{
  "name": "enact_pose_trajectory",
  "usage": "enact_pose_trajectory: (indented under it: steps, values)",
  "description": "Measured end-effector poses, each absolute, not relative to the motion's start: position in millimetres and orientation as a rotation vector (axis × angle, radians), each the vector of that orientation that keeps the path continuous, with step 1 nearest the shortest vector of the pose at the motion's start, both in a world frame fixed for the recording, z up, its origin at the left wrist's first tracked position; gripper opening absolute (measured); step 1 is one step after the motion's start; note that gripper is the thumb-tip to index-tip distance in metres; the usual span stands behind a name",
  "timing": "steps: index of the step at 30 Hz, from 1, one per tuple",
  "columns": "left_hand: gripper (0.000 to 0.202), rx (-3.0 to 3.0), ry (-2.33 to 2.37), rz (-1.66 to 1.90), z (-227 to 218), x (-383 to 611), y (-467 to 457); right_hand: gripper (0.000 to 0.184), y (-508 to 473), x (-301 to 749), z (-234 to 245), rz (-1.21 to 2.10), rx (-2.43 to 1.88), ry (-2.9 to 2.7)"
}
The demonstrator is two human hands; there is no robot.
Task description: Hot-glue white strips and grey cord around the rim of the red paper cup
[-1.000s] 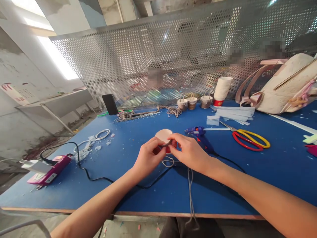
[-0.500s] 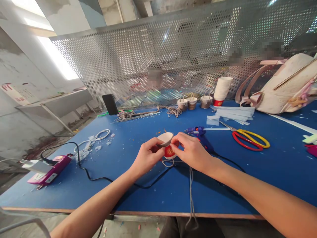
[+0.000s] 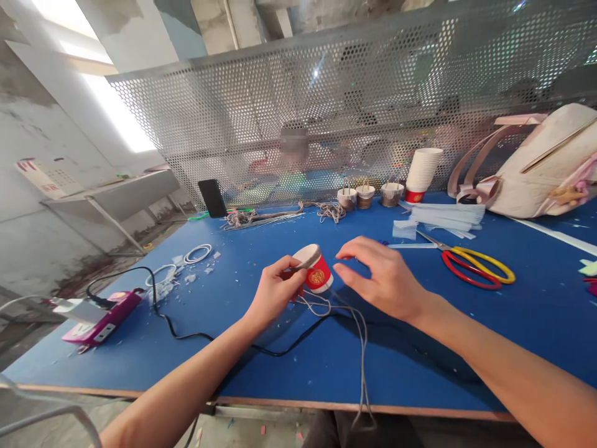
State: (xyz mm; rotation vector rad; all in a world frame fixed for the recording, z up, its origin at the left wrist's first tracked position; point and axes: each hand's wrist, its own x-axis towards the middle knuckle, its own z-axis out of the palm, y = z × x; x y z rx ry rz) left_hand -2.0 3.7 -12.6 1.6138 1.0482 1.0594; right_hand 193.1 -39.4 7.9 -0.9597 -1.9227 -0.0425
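Note:
My left hand (image 3: 275, 290) is closed on a small red paper cup (image 3: 314, 270) with a white base, held tilted over the blue table (image 3: 233, 336). It also pins a grey cord (image 3: 359, 348) against the cup's bottom edge. The cord loops below the cup and trails toward me over the table's front edge. My right hand (image 3: 380, 277) hovers just right of the cup, apart from it, with fingers curled loosely and nothing in them.
Red and yellow scissors (image 3: 476, 267) lie to the right, near white paper strips (image 3: 441, 214). At the back stand a stack of paper cups (image 3: 422, 174), three cord-wrapped cups (image 3: 366, 195) and a black phone (image 3: 212, 197). A pink power strip (image 3: 100, 318) with black cable sits left; a beige bag (image 3: 536, 162) far right.
My right hand has let go of the cup and drawn back to the right. The cup has turned in my left hand, now showing its red side.

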Motion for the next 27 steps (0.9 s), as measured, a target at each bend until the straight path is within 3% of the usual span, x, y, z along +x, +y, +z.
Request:
enact_pose_trajectory:
  steps: [5,8,10,13,17,23,27]
  values:
    - [0.014,1.548,1.045,1.137,-15,-3,10,0.019,-51,242,43,-0.361,-0.926,-1.405]
    - [0.015,1.53,1.031,1.158,-15,-3,12,0.024,-38,294,51,-0.351,-0.941,-1.087]
    - [0.015,1.528,1.03,1.166,-14,-3,12,0.021,-25,329,45,-0.259,-1.044,-0.989]
    - [0.013,1.528,1.029,1.189,-13,-2,13,0.027,-7,359,27,0.295,-1.426,-1.49]
    - [0.013,1.504,1.022,1.218,-13,-2,15,0.019,2,335,7,0.739,-1.496,-1.972]
    - [0.012,1.4,1.022,1.242,-19,-3,23,0.029,11,284,-10,0.934,-1.648,-2.0]
    - [0.01,1.361,1.022,1.238,-21,-3,26,0.018,15,273,-29,0.903,-1.639,-1.812]
